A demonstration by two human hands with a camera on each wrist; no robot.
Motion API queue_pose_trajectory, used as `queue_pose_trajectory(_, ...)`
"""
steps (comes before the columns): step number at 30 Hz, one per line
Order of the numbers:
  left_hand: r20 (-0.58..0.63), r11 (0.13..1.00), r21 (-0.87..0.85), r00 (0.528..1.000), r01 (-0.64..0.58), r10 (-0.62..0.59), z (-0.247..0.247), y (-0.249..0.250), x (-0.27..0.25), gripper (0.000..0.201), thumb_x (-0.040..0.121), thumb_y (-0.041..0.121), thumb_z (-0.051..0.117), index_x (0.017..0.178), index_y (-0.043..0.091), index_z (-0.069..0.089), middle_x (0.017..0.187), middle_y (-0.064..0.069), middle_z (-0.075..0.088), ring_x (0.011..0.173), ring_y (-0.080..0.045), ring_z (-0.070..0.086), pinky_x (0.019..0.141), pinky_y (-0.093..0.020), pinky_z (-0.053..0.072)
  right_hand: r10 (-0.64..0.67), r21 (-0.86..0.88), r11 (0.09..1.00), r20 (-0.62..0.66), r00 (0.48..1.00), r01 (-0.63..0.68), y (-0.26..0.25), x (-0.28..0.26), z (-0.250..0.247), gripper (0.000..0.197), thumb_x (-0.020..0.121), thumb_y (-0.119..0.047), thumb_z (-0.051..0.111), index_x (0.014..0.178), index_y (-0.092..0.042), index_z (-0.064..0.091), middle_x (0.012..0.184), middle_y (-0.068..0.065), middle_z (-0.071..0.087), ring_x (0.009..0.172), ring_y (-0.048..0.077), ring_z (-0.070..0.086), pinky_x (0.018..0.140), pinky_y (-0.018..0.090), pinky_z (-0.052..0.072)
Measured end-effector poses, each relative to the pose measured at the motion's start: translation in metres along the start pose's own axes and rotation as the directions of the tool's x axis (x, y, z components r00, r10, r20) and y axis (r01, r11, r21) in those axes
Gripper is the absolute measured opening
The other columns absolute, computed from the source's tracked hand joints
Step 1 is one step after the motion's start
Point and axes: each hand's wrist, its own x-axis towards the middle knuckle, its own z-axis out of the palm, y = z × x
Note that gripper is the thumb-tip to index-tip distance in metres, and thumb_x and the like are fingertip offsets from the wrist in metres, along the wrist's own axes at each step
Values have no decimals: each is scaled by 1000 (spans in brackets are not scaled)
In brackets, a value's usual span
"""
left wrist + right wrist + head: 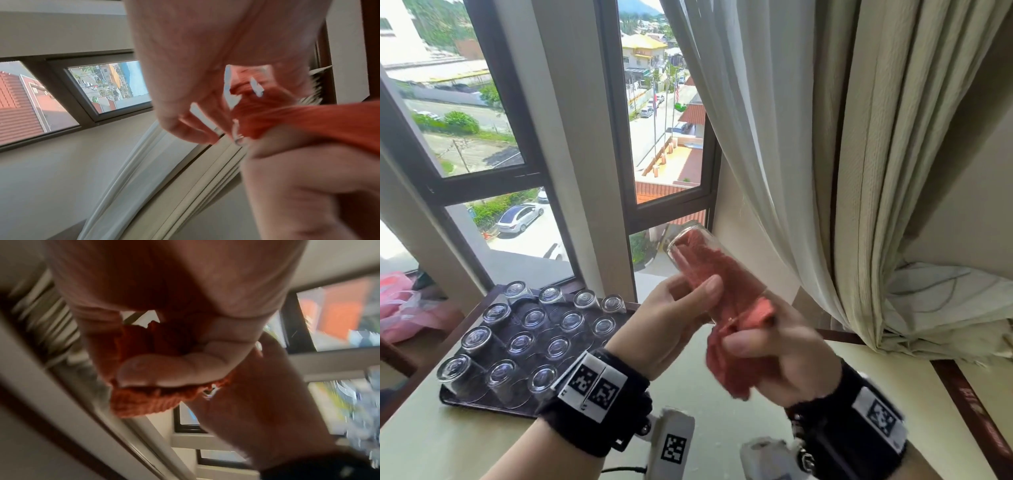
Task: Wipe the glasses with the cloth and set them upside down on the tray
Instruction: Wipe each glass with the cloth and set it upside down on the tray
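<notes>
My left hand (681, 308) grips a clear glass (685, 245) that is raised and tilted, its base pointing up toward the window. A salmon-red cloth (726, 370) is stuffed inside the glass, and its loose end hangs out of the mouth. My right hand (767, 356) holds that loose end, fingers curled round it. In the left wrist view the cloth (298, 120) shows through the glass under my fingers. In the right wrist view my fingers (164, 368) clamp the bunched cloth (144, 399). A dark tray (482, 401) at the left carries several glasses (476, 339) standing upside down.
The tray sits on a pale tabletop (448, 442) with a dark wood edge (969, 394). Beige curtains (859, 171) hang at the right, close to my hands. A window (482, 120) is behind. Pink plastic (397, 305) lies at the far left.
</notes>
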Motion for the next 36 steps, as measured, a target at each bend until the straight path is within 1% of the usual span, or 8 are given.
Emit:
queue_pose_trajectory(6,250,998,-68,968,-15,32,-9,5,-1,67,95,23,79,148,-7,51,154,-28,52,142,-41,51,125,-55,34,13,428,903,-93,996,28,-1,1,17,41,96,-32,66,131,-11,69,116,19,66,73,20,70,63,30,60)
queue_pose_trajectory(12,10,999,52,1000,-2,1,0,13,0,25,105,16,59,120,-5,62,131,-27,65,108,-19,74,99,-35,59,-235,-235,963,-485,842,133,2,1,23,26,90,-35,77,111,-20,80,101,11,78,72,22,70,64,35,57)
queue_pose_trajectory(16,-43,991,-133,999,-31,25,15,16,3,96,82,80,63,131,-3,60,128,-29,65,126,-44,63,115,-53,49,-625,-805,562,-263,735,190,0,-2,22,17,97,-30,73,112,-21,74,91,-14,77,81,6,74,75,17,56)
queue_pose_trajectory(20,-176,964,-239,982,-115,73,19,6,5,100,80,69,74,132,-14,53,132,-43,57,129,-60,55,118,-69,37,-676,-990,93,14,737,103,5,-3,14,32,98,-33,70,119,-9,71,100,-21,65,74,-11,58,68,4,47)
queue_pose_trajectory(25,-123,958,-277,992,-70,37,17,5,5,76,74,53,87,120,-5,69,102,-22,75,90,-33,78,85,-45,67,-462,-988,-153,68,885,-4,5,-1,13,70,96,-44,64,160,-34,36,161,-22,41,121,5,65,92,14,50)
queue_pose_trajectory(28,-75,944,-326,997,-54,32,12,3,6,80,73,55,92,130,4,71,127,-17,72,113,-33,71,109,-54,53,-279,-910,412,-76,957,48,-7,0,16,73,92,-21,72,154,-45,42,140,-20,60,112,12,71,93,33,61)
queue_pose_trajectory(31,6,904,-428,1000,-11,16,8,-1,8,83,86,54,84,148,5,58,138,-15,67,124,-31,65,113,-53,50,-55,-256,966,-120,991,22,-16,0,22,49,76,3,81,112,-30,74,90,-12,68,71,13,67,63,33,61)
queue_pose_trajectory(36,68,887,-462,998,25,8,8,-3,11,73,94,47,77,147,1,56,137,-20,63,124,-35,64,110,-50,51,-36,612,790,7,999,24,-1,1,18,49,81,10,70,128,-4,68,103,20,71,81,28,73,70,35,62)
